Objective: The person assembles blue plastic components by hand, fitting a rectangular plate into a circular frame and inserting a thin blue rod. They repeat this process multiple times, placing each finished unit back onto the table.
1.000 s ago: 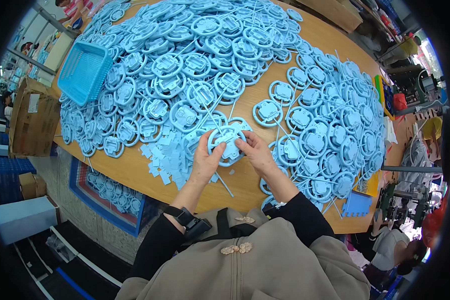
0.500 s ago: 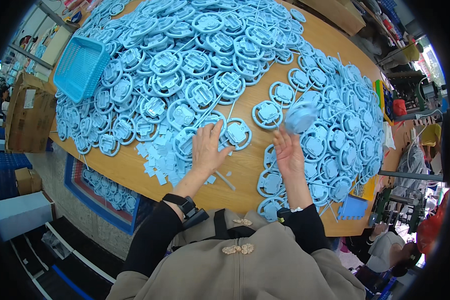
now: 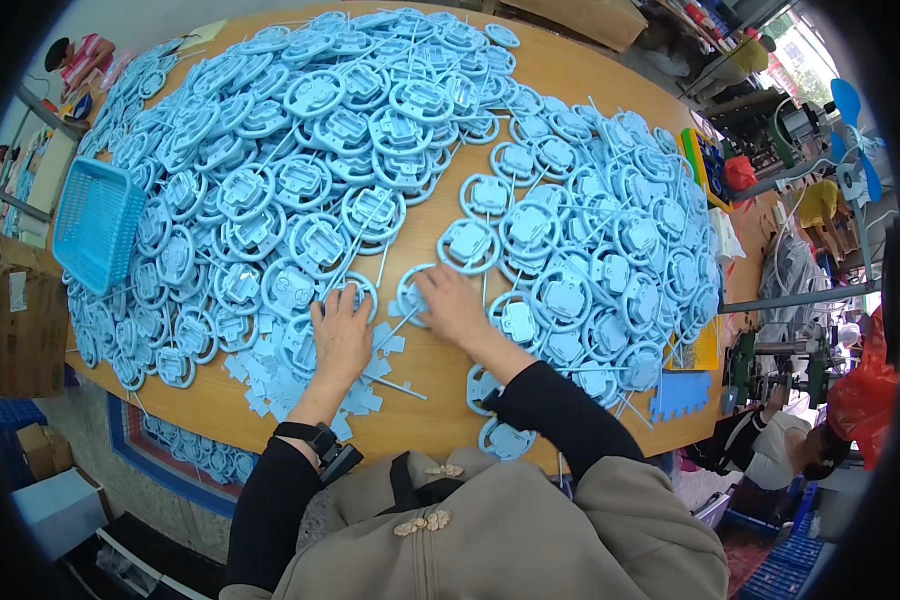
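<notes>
1. Table [image 3: 435, 380]: bare wood runs between the two hands and on toward the body, leaving room behind the right fingers. A narrow bare strip also leads away ahead of them, between the piles. The near edge curves behind both hands, close to the clothing.
2. Left pile [image 3: 300, 130]: blue wheels heaped ahead of the left fingers and well out to their left; its near edge lies right under those fingertips.
3. Right pile [image 3: 610, 265]: more wheels, right of the right fingers. Its closest wheel lies just ahead of them, so there is little room on that side.
4. Basket [image 3: 95, 225]: blue, far left of the left fingers, at the pile's outer edge.
5. Left hand [image 3: 343, 340]: back up, fingers slightly spread over the pile's edge; I cannot tell whether they grip a part.
6. Right hand [image 3: 455, 305]: palm down, fingers bent over a wheel; their tips are hidden, so a grip cannot be told.
7. Wheel [image 3: 407, 298]: under the right fingers, poking out to their left, apart from the left hand.
8. Stick [image 3: 400, 387]: on bare wood, nearer the body than either hand's fingers.
9. Chips [image 3: 265, 385]: small flat pieces, scattered left of and behind the left fingers.
</notes>
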A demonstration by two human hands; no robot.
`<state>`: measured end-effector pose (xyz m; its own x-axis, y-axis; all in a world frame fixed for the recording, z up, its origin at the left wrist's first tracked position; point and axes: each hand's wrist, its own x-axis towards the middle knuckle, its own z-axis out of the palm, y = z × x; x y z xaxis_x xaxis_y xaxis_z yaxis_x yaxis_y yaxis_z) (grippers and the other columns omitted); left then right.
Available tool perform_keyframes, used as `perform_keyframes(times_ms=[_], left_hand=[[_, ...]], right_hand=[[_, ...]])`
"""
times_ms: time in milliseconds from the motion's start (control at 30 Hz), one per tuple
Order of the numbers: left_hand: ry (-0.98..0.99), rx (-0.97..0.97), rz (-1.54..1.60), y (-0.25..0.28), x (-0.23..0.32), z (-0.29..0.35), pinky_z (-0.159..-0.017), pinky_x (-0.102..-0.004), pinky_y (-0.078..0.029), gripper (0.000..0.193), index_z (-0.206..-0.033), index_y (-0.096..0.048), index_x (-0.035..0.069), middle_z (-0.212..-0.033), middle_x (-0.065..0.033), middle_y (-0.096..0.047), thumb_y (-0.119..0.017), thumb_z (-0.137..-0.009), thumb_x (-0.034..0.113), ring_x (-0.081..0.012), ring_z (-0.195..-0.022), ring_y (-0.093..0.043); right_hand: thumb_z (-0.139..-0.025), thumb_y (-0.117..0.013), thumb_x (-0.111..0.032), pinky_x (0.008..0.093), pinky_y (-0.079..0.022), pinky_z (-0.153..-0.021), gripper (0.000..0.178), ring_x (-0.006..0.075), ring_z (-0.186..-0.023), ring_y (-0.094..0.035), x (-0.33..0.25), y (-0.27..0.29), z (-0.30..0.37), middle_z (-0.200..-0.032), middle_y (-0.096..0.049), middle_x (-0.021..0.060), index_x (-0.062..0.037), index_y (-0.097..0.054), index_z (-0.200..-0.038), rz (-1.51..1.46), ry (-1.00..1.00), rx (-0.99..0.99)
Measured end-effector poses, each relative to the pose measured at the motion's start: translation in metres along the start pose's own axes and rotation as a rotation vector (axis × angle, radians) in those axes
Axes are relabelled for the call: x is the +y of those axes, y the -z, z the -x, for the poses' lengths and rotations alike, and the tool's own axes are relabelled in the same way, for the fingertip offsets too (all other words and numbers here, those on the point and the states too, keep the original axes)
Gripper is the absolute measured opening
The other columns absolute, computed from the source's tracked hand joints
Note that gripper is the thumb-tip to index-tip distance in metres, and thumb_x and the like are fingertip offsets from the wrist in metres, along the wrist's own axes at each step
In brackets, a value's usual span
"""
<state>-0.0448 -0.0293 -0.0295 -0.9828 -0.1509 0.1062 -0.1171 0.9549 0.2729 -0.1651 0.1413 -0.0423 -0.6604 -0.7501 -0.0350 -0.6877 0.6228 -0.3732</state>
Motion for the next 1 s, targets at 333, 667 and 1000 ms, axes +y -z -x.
perform_keyframes(times_ms=[333,667,1000], left_hand=[[-0.018,-0.015,0.008,0.001,-0.002,0.0,-0.094,-0.0506,-0.03,0.044,-0.112,-0.06,0.009,-0.124,-0.0109,-0.045,-0.072,-0.07,0.014,-0.0302,-0.116,-0.04],[-0.002,-0.034,0.084,0.008,0.009,0.007,-0.1,-0.0532,-0.027,0.049,-0.115,-0.057,0.007,-0.125,-0.0147,-0.044,-0.073,-0.07,0.014,-0.0342,-0.121,-0.037],[0.01,-0.049,0.147,0.01,0.01,0.027,-0.106,-0.0556,-0.021,0.048,-0.118,-0.057,0.008,-0.128,-0.0163,-0.044,-0.071,-0.072,0.014,-0.0371,-0.127,-0.033]], right_hand=[[-0.069,-0.071,-0.009,0.0426,-0.043,-0.089,0.047,0.0325,-0.107,-0.048,0.072,0.069,0.023,-0.114,-0.054,0.0098,-0.0062,-0.054,-0.112,-0.022,0.079,0.205],[-0.071,-0.074,-0.021,0.0413,-0.041,-0.084,0.047,0.0271,-0.106,-0.05,0.135,0.107,0.008,-0.116,-0.054,0.0068,-0.0092,-0.059,-0.114,0.437,-0.231,0.301],[-0.072,-0.072,-0.018,0.0418,-0.037,-0.092,0.035,0.0263,-0.107,-0.051,0.145,0.091,0.011,-0.12,-0.055,0.0064,-0.0152,-0.063,-0.105,0.517,-0.098,0.358]])
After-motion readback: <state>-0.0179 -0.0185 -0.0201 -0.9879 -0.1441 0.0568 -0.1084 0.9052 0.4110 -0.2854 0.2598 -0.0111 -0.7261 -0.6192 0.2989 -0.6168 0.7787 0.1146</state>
